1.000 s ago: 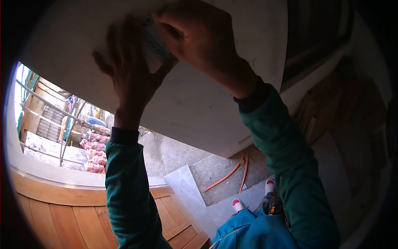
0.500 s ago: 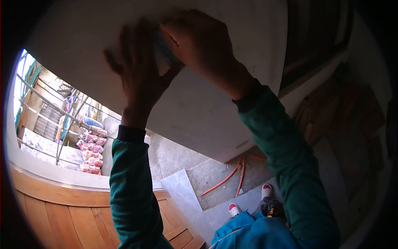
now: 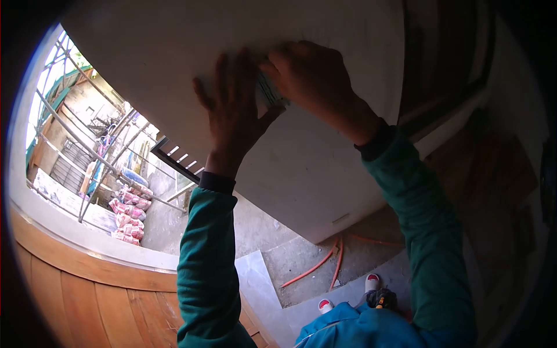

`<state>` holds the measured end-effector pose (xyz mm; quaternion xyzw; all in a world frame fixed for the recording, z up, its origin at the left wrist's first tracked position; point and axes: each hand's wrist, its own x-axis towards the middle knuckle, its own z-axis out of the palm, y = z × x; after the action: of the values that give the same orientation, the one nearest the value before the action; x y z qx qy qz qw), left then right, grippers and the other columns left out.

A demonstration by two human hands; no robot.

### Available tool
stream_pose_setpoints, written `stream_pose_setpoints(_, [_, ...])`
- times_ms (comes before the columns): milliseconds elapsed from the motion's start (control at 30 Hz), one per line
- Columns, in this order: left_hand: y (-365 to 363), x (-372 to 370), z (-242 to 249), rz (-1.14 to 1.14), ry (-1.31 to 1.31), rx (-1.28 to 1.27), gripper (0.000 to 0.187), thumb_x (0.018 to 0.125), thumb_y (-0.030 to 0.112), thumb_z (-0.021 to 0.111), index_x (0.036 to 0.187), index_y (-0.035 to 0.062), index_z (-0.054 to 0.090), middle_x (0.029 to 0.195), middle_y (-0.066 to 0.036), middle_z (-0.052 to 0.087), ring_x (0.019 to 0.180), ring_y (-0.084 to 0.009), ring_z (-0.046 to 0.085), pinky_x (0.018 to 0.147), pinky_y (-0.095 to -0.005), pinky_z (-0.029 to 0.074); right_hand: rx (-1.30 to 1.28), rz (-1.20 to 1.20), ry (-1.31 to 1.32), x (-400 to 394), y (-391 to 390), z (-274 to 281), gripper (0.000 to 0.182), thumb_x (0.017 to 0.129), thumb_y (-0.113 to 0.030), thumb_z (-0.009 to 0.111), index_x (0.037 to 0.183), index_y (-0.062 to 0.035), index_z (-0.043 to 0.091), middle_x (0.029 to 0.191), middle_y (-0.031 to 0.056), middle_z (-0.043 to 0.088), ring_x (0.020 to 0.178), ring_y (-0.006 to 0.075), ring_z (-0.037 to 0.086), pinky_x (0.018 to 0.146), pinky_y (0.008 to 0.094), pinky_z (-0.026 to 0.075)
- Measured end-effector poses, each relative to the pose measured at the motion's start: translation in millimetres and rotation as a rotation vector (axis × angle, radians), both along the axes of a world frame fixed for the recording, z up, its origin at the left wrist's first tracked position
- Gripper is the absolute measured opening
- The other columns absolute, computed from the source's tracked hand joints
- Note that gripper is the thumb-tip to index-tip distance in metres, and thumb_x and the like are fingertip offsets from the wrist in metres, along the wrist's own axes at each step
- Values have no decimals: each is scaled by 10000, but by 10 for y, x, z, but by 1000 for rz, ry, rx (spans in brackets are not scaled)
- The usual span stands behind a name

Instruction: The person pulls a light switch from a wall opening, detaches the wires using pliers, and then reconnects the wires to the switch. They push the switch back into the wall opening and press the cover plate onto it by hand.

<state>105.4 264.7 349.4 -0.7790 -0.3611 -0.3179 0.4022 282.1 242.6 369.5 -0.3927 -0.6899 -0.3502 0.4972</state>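
Pressing flat with fingers spread, the left hand rests on a pale plastered wall; the right hand is clamped on a small grey sanding block against it.

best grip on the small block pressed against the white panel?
The right hand already wraps the small block from the right, fingers over its back, holding it flat to the white panel. Only its lower striped edge shows. Grip its narrow sides, coming from the right: the left hand lies flat on the panel on the other side.
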Motion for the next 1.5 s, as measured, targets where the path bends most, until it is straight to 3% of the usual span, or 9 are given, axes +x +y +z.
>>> stream_pose_setpoints(200, [74, -28, -36, 33, 44, 51, 1017, 712, 714, 652, 1503, 162, 330, 1588, -57, 243, 1478, -309, 163, 1091, -701, -8, 196, 158, 96, -22, 115, -93, 97, 771, -152, 672, 851, -99, 676, 839, 66, 649, 802, 219, 669, 618, 346, 559])
stream_pose_setpoints(433, [152, -38, -40, 65, 75, 120, 1014, 747, 808, 522, 1503, 160, 331, 1585, -62, 251, 1470, -321, 188, 1072, -718, 7, 157, 238, 126, -36, 212, -164, 140, 748, -108, 663, 888, -106, 670, 845, 54, 638, 825, 252, 657, 690, 352, 563])
stream_pose_setpoints(533, [186, -48, -49, 28, 75, 163, 1024, 738, 785, 565, 1504, 152, 319, 1581, -63, 258, 1469, -315, 193, 1060, -723, 35, 100, 269, 206, -46, 227, -212, 138, 755, -132, 674, 891, -109, 672, 879, 60, 656, 870, 251, 663, 704, 362, 565])
stream_pose_setpoints(600, [189, -64, -32, -15, 74, 144, 1037, 731, 768, 592, 1508, 146, 301, 1581, -62, 255, 1470, -313, 190, 1052, -724, 50, 275, 369, 276, -40, 238, -220, 183, 737, -63, 753, 896, -101, 671, 743, 51, 640, 655, 248, 638, 577, 339, 519])
stream_pose_setpoints(700, [181, -67, 4, -56, 80, 128, 1071, 714, 736, 644, 1516, 136, 267, 1581, -60, 249, 1472, -310, 183, 1035, -727, 80, 274, 380, 285, -4, 203, -268, 110, 784, -104, 709, 888, -112, 673, 754, 60, 657, 654, 256, 653, 564, 346, 525])
stream_pose_setpoints(800, [214, -92, 6, -41, 117, 166, 1097, 705, 742, 650, 1520, 130, 245, 1579, -64, 242, 1474, -308, 171, 1021, -728, 100, 277, 475, 305, -39, 205, -285, 115, 773, -41, 698, 868, -15, 640, 880, 129, 665, 819, 296, 658, 699, 368, 550])
stream_pose_setpoints(1167, [231, -87, 46, -112, 100, 193, 1064, 737, 809, 556, 1509, 126, 292, 1582, -88, 252, 1470, -330, 187, 1029, -726, 70, 293, 483, 302, -89, 261, -232, 107, 797, -68, 680, 877, -11, 640, 869, 145, 655, 820, 311, 655, 712, 381, 549])
stream_pose_setpoints(1300, [236, -90, 46, -120, 95, 192, 1066, 733, 816, 553, 1506, 126, 302, 1579, -89, 256, 1468, -330, 193, 1034, -725, 56, 173, 477, 307, -96, 253, -267, 110, 810, -78, 679, 878, -4, 637, 877, 155, 655, 810, 319, 653, 712, 384, 550])
stream_pose_setpoints(1500, [228, -81, 54, -105, 111, 197, 1076, 724, 814, 566, 1505, 122, 303, 1577, -92, 260, 1469, -328, 190, 1038, -728, 56, 248, 443, 212, -74, 241, -209, 89, 791, -49, 659, 849, 11, 628, 858, 168, 651, 820, 317, 656, 714, 382, 551])
